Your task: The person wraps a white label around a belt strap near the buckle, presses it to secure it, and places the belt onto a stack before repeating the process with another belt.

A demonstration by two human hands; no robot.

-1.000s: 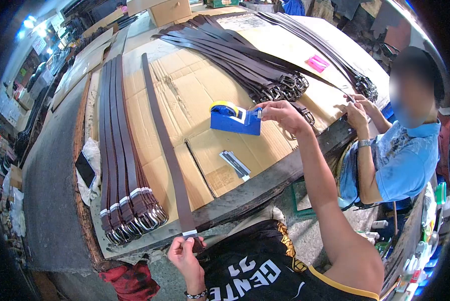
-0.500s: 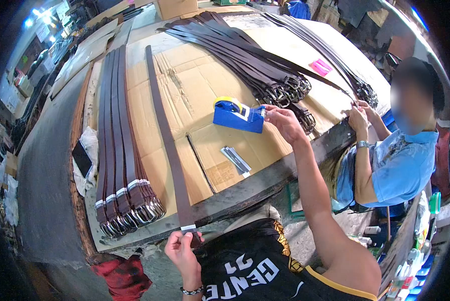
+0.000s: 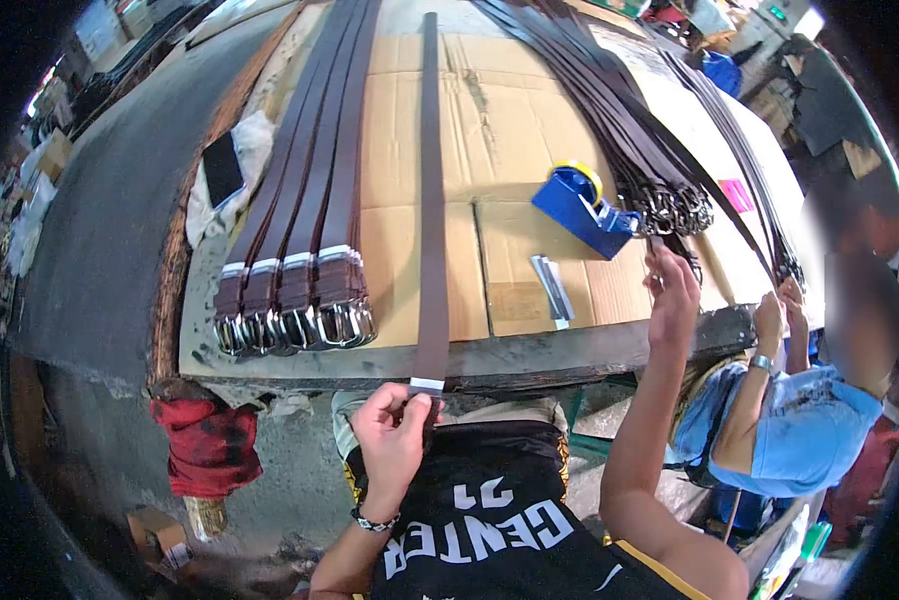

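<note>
My left hand [image 3: 394,430] pinches the near end of a dark brown belt strap [image 3: 432,220], just below a white band [image 3: 427,385] around it. The strap runs straight away from me across the cardboard. My right hand [image 3: 672,290] is raised just to the right of a blue tape dispenser [image 3: 579,215] with a yellow-rimmed roll. Its fingertips are pressed together near the dispenser's cutting end; what they hold, if anything, is too small to make out. A few grey-and-white paper strips [image 3: 550,288] lie in front of the dispenser.
Stacked belts with silver buckles [image 3: 294,325] lie left of the strap. Another buckled bundle [image 3: 669,205] spreads behind the dispenser. A phone [image 3: 221,168] rests on white cloth at left. A co-worker in a blue shirt [image 3: 794,430] works at the right edge beside a pink item [image 3: 736,195].
The view has turned, shifting the table's contents. My right hand has come away from the dispenser's cutting end toward me. My left hand still grips the strap end.
</note>
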